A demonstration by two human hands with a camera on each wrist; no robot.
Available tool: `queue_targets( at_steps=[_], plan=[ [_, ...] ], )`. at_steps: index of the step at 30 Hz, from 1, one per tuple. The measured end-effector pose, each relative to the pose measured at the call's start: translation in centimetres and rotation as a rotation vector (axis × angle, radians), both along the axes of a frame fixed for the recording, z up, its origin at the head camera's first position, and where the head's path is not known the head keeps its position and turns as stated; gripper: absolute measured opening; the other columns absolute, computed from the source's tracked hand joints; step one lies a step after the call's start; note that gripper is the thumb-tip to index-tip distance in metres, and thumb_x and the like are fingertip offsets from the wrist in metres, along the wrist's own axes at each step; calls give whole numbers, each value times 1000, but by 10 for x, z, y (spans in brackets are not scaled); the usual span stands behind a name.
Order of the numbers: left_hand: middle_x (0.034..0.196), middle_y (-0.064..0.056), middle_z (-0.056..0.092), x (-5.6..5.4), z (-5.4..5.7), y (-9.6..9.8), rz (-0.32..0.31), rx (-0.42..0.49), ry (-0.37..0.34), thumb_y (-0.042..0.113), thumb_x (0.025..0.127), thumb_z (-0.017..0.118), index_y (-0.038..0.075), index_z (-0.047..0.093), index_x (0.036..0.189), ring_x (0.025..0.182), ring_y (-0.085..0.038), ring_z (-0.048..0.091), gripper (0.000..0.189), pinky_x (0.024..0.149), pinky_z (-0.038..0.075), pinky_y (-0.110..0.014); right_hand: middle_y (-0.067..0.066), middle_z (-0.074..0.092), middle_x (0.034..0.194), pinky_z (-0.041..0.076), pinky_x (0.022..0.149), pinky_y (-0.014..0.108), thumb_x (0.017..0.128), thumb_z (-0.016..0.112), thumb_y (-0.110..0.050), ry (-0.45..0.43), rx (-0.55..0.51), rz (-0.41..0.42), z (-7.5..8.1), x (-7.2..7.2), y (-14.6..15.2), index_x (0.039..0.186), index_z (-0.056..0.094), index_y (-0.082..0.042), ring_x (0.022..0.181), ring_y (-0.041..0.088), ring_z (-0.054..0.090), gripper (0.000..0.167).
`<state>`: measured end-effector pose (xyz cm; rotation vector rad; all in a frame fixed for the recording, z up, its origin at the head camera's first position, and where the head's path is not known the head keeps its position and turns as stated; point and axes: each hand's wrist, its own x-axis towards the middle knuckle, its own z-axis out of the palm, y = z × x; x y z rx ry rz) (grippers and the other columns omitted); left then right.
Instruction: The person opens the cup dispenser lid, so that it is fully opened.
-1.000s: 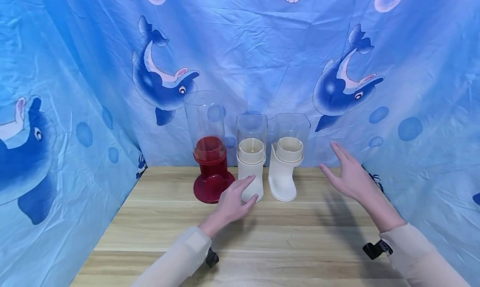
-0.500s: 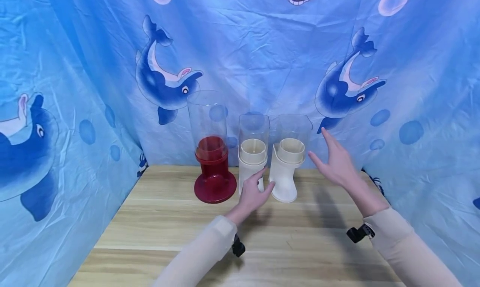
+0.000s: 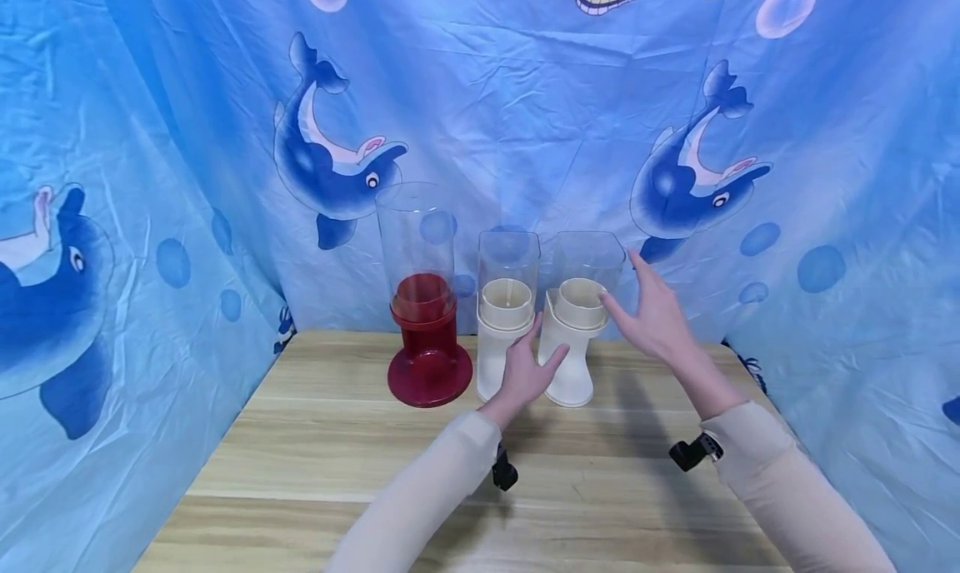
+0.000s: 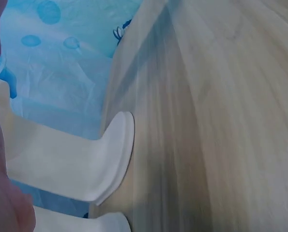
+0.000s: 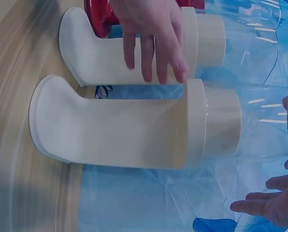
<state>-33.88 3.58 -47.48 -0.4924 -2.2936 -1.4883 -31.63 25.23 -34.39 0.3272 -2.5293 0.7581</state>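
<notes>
Two white stands hold clear tubes at the back of the table. My left hand (image 3: pixel 525 375) reaches in front of the right-hand white stand (image 3: pixel 567 369), fingers extended and thumb spread. In the right wrist view that hand (image 5: pixel 151 29) hangs just beside the stand's collar (image 5: pixel 196 123); contact cannot be told. My right hand (image 3: pixel 656 316) is right of the same stand, thumb apart from the fingers, close to its clear tube (image 3: pixel 591 250). It appears to hold nothing. The other white stand (image 3: pixel 495 356) is partly behind my left hand.
A red stand (image 3: pixel 429 377) with a taller clear tube (image 3: pixel 415 227) is at the left. Blue cloth (image 3: pixel 502 98) printed with dolphins hangs close behind and on both sides of the wooden table (image 3: pixel 322 440).
My left hand has moved right, from the middle white stand to the right-hand one. My right hand has moved left toward that stand's tube. The stands have stayed in place.
</notes>
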Motion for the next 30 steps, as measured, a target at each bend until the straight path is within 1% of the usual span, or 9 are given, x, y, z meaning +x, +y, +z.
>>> queue_targets(
  at_steps=[2,6,9,13,15,19,22,25,30],
  plan=[
    [167,-16,44,-3,-1,7,-11,42,-40,36,102,71,6,36,164,156,-34,42,78,129,37,-48,22,30,173,32,122,74,102,62,-53,1,-14,1,0,-3,-3,172,16,-15,155,53,34,92],
    [172,-14,35,-8,-3,18,-26,86,-80,39,104,66,9,26,169,159,-33,36,82,131,33,-47,27,37,168,39,116,74,102,64,-49,34,-44,19,0,-10,-10,171,17,-13,146,53,46,91],
    [175,-12,31,-11,-4,23,-47,113,-73,39,105,66,11,22,170,160,-33,34,83,129,36,-48,30,51,154,47,106,70,101,67,-46,71,-62,41,0,-15,-16,171,20,-12,131,49,55,91],
    [176,-13,27,-13,-4,23,-58,113,-29,35,104,68,10,22,170,162,-33,30,84,131,34,-49,31,60,133,50,93,64,98,72,-42,118,-70,66,1,-20,-21,169,25,-8,117,46,58,92],
    [176,-14,27,-15,-3,23,-56,101,-2,33,103,69,8,23,169,163,-33,29,85,132,30,-49,32,59,135,51,92,63,96,74,-41,130,-73,73,2,-22,-23,167,27,-7,116,47,59,92],
    [175,-13,30,-18,-3,22,-60,92,32,31,103,70,7,25,169,163,-32,29,84,134,27,-47,28,49,158,58,91,63,94,77,-39,107,-92,79,2,-23,-24,167,28,-9,125,52,62,93],
    [174,-11,32,-19,-3,23,-67,97,41,30,103,71,7,26,168,162,-31,30,83,134,27,-45,22,41,167,62,89,63,90,83,-38,84,-116,80,0,-24,-25,166,28,-9,129,54,61,97],
    [174,-11,32,-21,-3,25,-69,102,45,29,103,71,6,26,168,162,-30,30,82,134,27,-45,21,41,166,60,94,65,85,89,-35,97,-130,82,-2,-25,-27,164,30,-7,130,55,61,102],
    [174,-15,31,-23,-3,29,-70,120,73,25,104,69,2,27,167,162,-33,31,79,134,28,-46,24,47,160,61,91,63,80,95,-30,152,-138,69,-6,-28,-28,159,37,-5,126,54,63,101]
  ],
)
